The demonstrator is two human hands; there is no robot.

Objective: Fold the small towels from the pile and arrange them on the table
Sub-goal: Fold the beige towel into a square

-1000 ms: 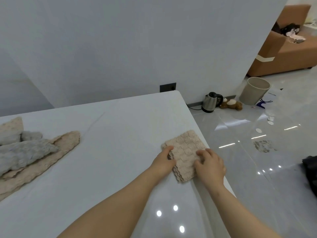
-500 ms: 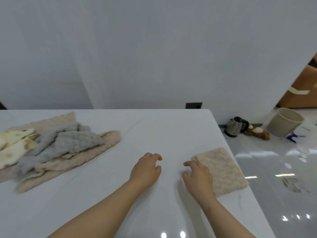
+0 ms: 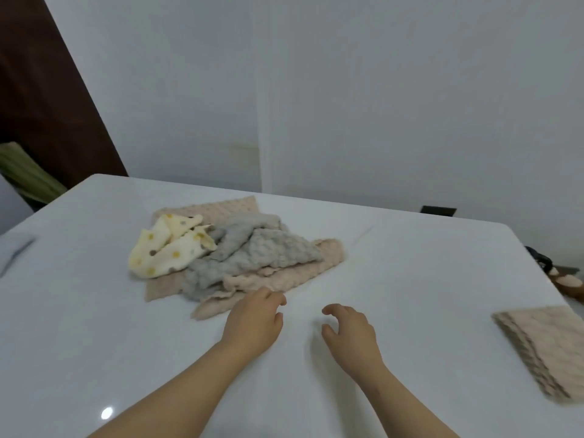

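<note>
A loose pile of small towels lies mid-table: a yellow dotted towel (image 3: 172,248), a grey towel (image 3: 249,254) and beige towels (image 3: 268,281) beneath them. My left hand (image 3: 252,320) hovers at the pile's near edge, fingers loosely curled, holding nothing. My right hand (image 3: 349,330) is beside it over bare table, also relaxed and holding nothing. A folded beige towel (image 3: 543,349) lies at the table's right edge, well away from both hands.
The white table (image 3: 94,311) stretches left and toward me. A dark door and a green object (image 3: 25,175) stand at the far left. A kettle and a plush toy (image 3: 568,281) sit on the floor beyond the right edge.
Both hands let go of the folded beige towel and moved left across the table to the pile. The view swung left, so the folded towel now sits at the right.
</note>
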